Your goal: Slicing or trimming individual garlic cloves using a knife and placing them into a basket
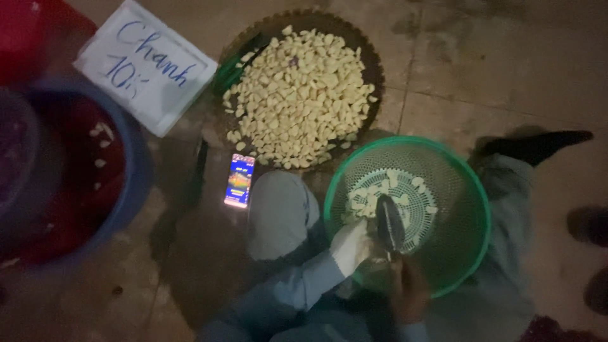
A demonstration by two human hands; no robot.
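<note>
green basket [472, 190] rim touches left hand [352, 246]; knife [390, 221] inside.

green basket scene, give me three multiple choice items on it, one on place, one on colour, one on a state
1. Where does the phone lie?
A. inside the green basket
B. on the floor below the round tray of peeled cloves
C. on the white sign

2. What colour is the big tub at the left?
A. yellow
B. blue
C. white

3. What does the right hand hold?
A. a dark blade over the basket
B. the phone
C. nothing

Answers: 1 B, it glows on the floor beside the tray's near edge. 2 B, its rim is blue. 3 A, the blade points into the basket, with the left hand close by.
</note>
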